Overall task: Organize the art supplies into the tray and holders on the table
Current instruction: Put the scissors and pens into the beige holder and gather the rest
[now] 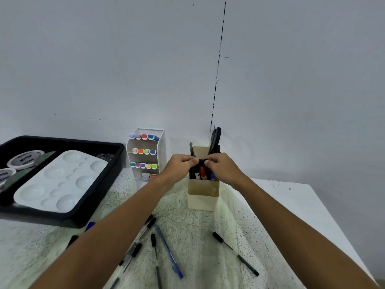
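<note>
A cream pen holder (pixel 202 195) stands mid-table with markers (pixel 201 173) bunched in its front compartment and black scissors (pixel 215 140) in the back one. My left hand (pixel 181 166) and my right hand (pixel 221 168) meet over the holder's mouth, fingers curled and pinching the tops of the markers. Several loose pens lie on the table nearer to me: a blue pen (pixel 168 250), black pens (pixel 137 245) and a lone black pen (pixel 235 253) to the right.
A black tray (pixel 100 197) at the left holds a white paint palette (pixel 60 180) and tape rolls (pixel 25 158). A white tiered marker rack (pixel 145 155) with coloured markers stands against the wall. The table's right edge (pixel 341 232) runs diagonally.
</note>
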{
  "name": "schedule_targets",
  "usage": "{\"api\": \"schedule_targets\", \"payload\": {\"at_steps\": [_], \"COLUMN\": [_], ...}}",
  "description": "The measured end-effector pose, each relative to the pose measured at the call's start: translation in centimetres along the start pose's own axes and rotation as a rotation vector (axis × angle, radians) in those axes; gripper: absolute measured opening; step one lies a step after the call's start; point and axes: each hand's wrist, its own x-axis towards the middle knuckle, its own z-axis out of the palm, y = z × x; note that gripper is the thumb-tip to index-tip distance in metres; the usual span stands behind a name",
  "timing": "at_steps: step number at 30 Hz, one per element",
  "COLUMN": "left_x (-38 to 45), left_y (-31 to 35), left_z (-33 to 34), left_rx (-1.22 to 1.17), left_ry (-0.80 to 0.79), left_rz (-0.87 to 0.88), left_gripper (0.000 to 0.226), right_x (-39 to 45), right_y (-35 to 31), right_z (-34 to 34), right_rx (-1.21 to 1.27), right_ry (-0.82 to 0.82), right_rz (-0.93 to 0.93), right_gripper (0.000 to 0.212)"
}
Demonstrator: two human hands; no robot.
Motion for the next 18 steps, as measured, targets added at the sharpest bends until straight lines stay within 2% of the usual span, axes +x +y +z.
{"api": "schedule_targets", "payload": {"at_steps": [2,4,7,11,13,15,18], "left_x": [-0.2,-0.4,-1.0,-1.4,-1.5,-1.6,-1.9], "left_y": [0.0,-0.6,-1.9,-2.7,-2.5,-2.6,-3.2], "left_z": [0.0,-0.1,-0.2,-0.3,-0.4,-0.5,-0.6], "left_rx": [-0.005,0.004,0.095,0.249,0.244,0.220,0.192], "left_ry": [0.012,0.064,0.205,0.185,0.177,0.197,0.238], "left_rz": [-0.021,0.032,0.246,0.450,0.451,0.416,0.402], "left_gripper": [0.024,0.023,0.024,0.021,0.022,0.026,0.028], "right_x": [-0.1,-0.2,-0.7,-1.3,-1.6,-1.8,-2.5], "right_y": [-0.1,-0.1,-0.3,0.1,0.3,0.6,1.1], "right_z": [0.0,0.0,-0.1,0.2,0.1,0.1,0.2], "right_rx": [-0.018,-0.023,0.004,-0.086,-0.060,-0.016,-0.008], "right_ry": [-0.003,0.007,0.061,0.060,0.039,0.043,0.129], "right_rz": [-0.009,-0.027,-0.061,-0.143,-0.149,-0.137,-0.129], "right_gripper": [0.024,0.022,0.037,0.031,0.034,0.046,0.052]}}
